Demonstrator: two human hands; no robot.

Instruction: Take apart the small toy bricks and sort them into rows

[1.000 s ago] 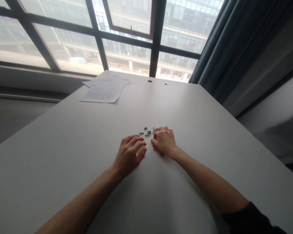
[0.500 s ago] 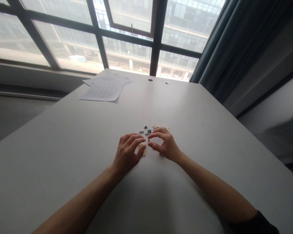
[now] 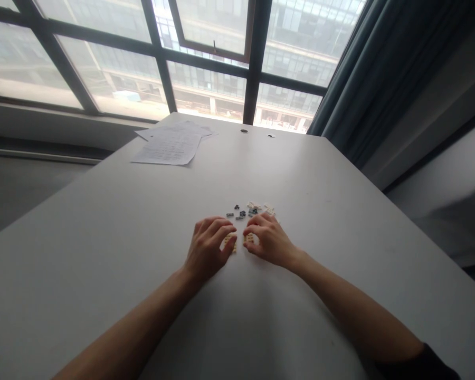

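A yellow studded toy-brick plate [image 3: 230, 240] lies under the curled fingers of my left hand [image 3: 210, 244], between thumb and fingertips. Just right of it, my right hand [image 3: 269, 240] pinches a small yellow toy brick [image 3: 245, 239] between thumb and forefinger. More yellow studs show inside the curve of that hand; whether they belong to the same brick I cannot tell. A narrow gap separates the two hands. Beyond the fingertips lie several small grey bricks [image 3: 241, 215]. The right fingers partly cover what lies behind them.
White small pieces [image 3: 254, 205] are scattered past my right hand, with a dark piece [image 3: 236, 207] to their left. Printed paper sheets [image 3: 168, 145] rest at the far left of the white table [image 3: 142, 211]. Windows and a dark curtain [image 3: 364, 79] stand behind.
My right hand has moved slightly right and toward me with the yellow brick, uncovering more of the grey and white pieces. My left hand stays almost still.
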